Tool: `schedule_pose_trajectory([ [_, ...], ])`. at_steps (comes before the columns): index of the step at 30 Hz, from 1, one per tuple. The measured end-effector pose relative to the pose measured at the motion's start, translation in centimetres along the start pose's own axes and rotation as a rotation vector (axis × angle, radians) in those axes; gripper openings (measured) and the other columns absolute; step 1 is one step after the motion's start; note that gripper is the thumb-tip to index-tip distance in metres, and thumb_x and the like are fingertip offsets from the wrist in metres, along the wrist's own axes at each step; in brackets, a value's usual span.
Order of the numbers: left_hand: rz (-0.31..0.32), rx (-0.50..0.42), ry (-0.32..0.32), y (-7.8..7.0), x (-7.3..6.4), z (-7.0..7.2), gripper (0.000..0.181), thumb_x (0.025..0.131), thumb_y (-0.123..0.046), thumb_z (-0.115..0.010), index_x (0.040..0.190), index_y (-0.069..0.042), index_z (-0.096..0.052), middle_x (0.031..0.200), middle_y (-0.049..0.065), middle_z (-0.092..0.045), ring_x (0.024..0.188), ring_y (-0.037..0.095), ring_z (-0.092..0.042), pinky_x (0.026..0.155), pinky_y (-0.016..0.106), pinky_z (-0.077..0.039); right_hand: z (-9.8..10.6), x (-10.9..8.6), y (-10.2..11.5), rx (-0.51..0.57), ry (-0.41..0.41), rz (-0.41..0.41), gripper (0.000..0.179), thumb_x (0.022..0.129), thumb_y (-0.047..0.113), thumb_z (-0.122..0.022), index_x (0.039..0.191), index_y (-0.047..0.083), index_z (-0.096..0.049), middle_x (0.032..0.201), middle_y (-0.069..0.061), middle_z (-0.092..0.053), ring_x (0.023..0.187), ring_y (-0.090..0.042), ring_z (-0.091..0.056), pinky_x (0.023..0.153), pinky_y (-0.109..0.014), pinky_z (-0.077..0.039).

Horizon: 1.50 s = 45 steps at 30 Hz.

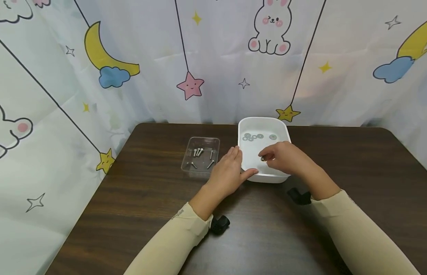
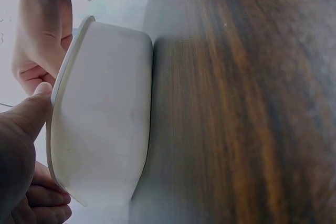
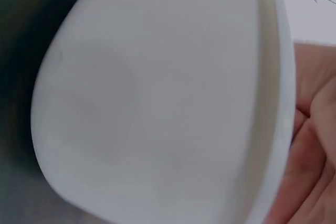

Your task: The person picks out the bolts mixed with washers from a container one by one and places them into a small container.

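My left hand (image 1: 227, 172) holds the near left corner of a white tray (image 1: 265, 178), its thumb (image 2: 34, 111) over the front rim and its fingers along the left side. Inside the tray, over its near half, my right hand (image 1: 285, 156) pinches a small shiny metal piece (image 1: 263, 158); I cannot tell its kind. Several flat grey washers (image 1: 260, 136) lie toward the tray's far end, with a larger washer (image 1: 273, 137) apart from them on the right. In the right wrist view the tray's outer wall (image 3: 157, 98) hides the fingertips.
Left of the tray stands a clear plastic box (image 1: 186, 168) with several metal screws (image 1: 199, 152) lying in it. Both stand on a dark wood table (image 1: 137, 198), near its back edge. A printed curtain (image 1: 148, 95) hangs behind the table.
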<state>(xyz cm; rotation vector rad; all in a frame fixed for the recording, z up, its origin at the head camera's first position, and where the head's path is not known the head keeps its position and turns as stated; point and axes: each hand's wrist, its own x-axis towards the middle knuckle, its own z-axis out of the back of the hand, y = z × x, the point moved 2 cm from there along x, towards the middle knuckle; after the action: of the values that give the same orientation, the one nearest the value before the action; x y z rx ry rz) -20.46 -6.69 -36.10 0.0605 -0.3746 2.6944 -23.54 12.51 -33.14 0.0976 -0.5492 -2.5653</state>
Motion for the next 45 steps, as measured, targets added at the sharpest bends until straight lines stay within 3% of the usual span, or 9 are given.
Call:
schedule_pose_trajectory([
  [6,-0.001,-0.009,0.013,0.1,0.0,-0.4,0.086,0.094,-0.065,-0.049,0.149,0.0,-0.039,0.157,0.015,-0.036,0.147,0.024,-0.032,0.117,0.037,-0.034,-1.4,-0.2,0.4,0.088,-0.057,-0.07,0.016,0.087,0.007,-0.069,0.103,0.003,-0.073,0.088,-0.007,-0.075,0.078,-0.019,-0.069,0.07,-0.04,-0.056],
  [11,-0.008,-0.013,0.021,0.1,0.0,-0.6,0.085,0.094,-0.065,-0.048,0.149,0.0,-0.038,0.157,0.014,-0.035,0.148,0.024,-0.031,0.117,0.037,-0.033,-2.3,-0.1,0.9,0.114,-0.098,-0.113,0.017,0.089,0.015,-0.071,0.102,0.004,-0.072,0.081,-0.004,-0.071,0.07,-0.016,-0.063,0.062,-0.034,-0.05],
  [15,-0.024,0.001,0.011,0.0,0.1,-0.7,0.085,0.095,-0.065,-0.047,0.149,0.0,-0.039,0.157,0.015,-0.036,0.147,0.024,-0.032,0.117,0.036,-0.033,-2.8,0.1,1.2,0.105,-0.158,-0.106,0.017,0.088,0.016,-0.072,0.1,0.003,-0.074,0.082,-0.005,-0.069,0.072,-0.018,-0.061,0.065,-0.036,-0.051],
  [20,-0.029,0.001,0.008,0.0,0.2,-0.7,0.085,0.095,-0.064,-0.048,0.149,0.0,-0.039,0.156,0.016,-0.036,0.147,0.024,-0.032,0.117,0.036,-0.033,-3.3,0.3,1.7,0.126,-0.216,-0.079,0.015,0.087,0.013,-0.073,0.097,0.002,-0.076,0.086,-0.008,-0.074,0.077,-0.02,-0.068,0.069,-0.04,-0.056],
  [28,-0.031,-0.012,0.013,-0.1,0.2,-0.4,0.084,0.095,-0.063,-0.049,0.15,0.0,-0.037,0.156,0.016,-0.036,0.147,0.024,-0.031,0.117,0.037,-0.033,-3.5,0.6,2.0,0.129,-0.267,-0.081,0.024,0.086,0.009,-0.071,0.11,0.004,-0.07,0.085,-0.007,-0.075,0.073,-0.019,-0.069,0.063,-0.036,-0.054],
  [33,-0.029,-0.016,-0.006,0.1,0.3,-0.4,0.084,0.095,-0.063,-0.05,0.149,0.001,-0.039,0.156,0.016,-0.037,0.147,0.025,-0.032,0.116,0.037,-0.034,-3.4,0.7,2.2,0.125,-0.286,-0.074,0.016,0.085,0.006,-0.068,0.1,0.005,-0.074,0.092,-0.007,-0.075,0.076,-0.022,-0.07,0.065,-0.037,-0.055],
  [40,-0.024,-0.041,-0.008,0.3,0.2,-0.3,0.085,0.095,-0.063,-0.05,0.149,0.002,-0.038,0.156,0.017,-0.036,0.147,0.026,-0.032,0.116,0.039,-0.035,-3.4,0.8,2.2,0.163,-0.305,-0.06,0.021,0.084,0.001,-0.063,0.102,0.004,-0.075,0.1,-0.01,-0.075,0.082,-0.026,-0.074,0.07,-0.041,-0.059],
  [45,-0.021,-0.045,-0.001,0.3,0.3,-0.2,0.086,0.094,-0.064,-0.049,0.15,0.001,-0.037,0.157,0.016,-0.035,0.148,0.025,-0.031,0.115,0.04,-0.036,-3.5,0.9,2.1,0.176,-0.297,-0.078,0.019,0.086,0.006,-0.068,0.104,0.005,-0.075,0.104,-0.01,-0.075,0.086,-0.026,-0.075,0.072,-0.042,-0.059],
])
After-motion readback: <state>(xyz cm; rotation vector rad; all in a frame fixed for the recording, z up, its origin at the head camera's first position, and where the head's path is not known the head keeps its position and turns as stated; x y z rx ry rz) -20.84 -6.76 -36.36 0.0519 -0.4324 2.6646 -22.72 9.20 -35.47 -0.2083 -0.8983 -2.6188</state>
